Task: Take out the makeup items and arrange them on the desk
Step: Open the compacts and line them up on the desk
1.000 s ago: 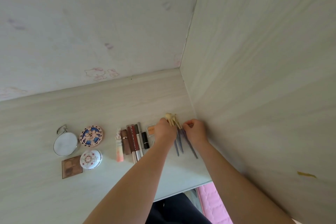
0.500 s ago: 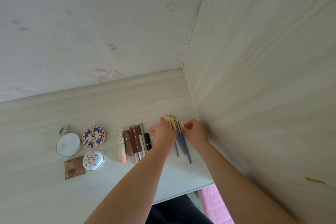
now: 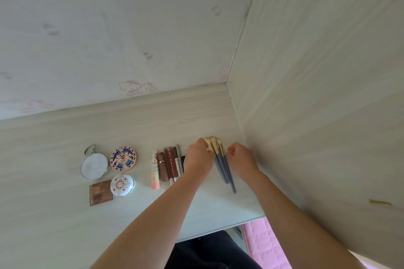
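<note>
Makeup brushes (image 3: 223, 165), grey handles and pale bristle heads, lie in a tight bunch on the desk (image 3: 54, 225) near its right corner, flanked by the left hand (image 3: 199, 160) and right hand (image 3: 241, 160), apparently nudging them parallel to match the row. Both hands' fingers curl loosely at the ferrules; whether they pinch or only touch, cannot tell. Left of them sit lip tubes (image 3: 169, 167), compacts (image 3: 123, 158), a round mirror (image 3: 94, 166); pale wood-grain desk, side panel (image 3: 317, 94) to the right, faded stickered wall behind.

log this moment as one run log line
step: lining up makeup brushes | left hand: on brushes | right hand: beside brushes | desk: compacts, tubes laid out
</note>
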The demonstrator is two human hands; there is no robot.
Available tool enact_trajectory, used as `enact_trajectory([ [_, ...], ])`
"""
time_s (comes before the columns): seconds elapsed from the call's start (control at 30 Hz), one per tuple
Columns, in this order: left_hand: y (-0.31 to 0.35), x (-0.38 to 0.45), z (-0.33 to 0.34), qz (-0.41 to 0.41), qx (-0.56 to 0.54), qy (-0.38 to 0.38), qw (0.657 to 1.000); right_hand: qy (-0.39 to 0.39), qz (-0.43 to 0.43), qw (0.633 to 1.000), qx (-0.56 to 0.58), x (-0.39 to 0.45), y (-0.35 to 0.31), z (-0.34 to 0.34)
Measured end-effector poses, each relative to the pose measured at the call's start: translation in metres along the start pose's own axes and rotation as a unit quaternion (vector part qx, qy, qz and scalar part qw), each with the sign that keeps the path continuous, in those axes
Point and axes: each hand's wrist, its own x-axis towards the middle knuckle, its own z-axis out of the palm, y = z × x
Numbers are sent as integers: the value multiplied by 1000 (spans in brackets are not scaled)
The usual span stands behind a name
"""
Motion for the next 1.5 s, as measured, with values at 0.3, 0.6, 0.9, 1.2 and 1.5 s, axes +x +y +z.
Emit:
enact_trajectory([
  [0.3,-27,-32,-22,78,65,66,993,16,-109,985,-132,-34,-7,0],
  [0.6,-80,-65,-43,109,108,173,973,22,-227,952,-203,-55,-23,17],
  [0.9,-142,-81,-83,45,97,280,954,3,-369,900,-234,-64,-72,54],
  [1.2,-200,-81,-119,8,82,300,950,-34,-392,874,-286,-72,-123,100],
  [1.5,-251,-35,-179,-25,84,235,968,-7,-366,886,-283,-84,-181,161],
])
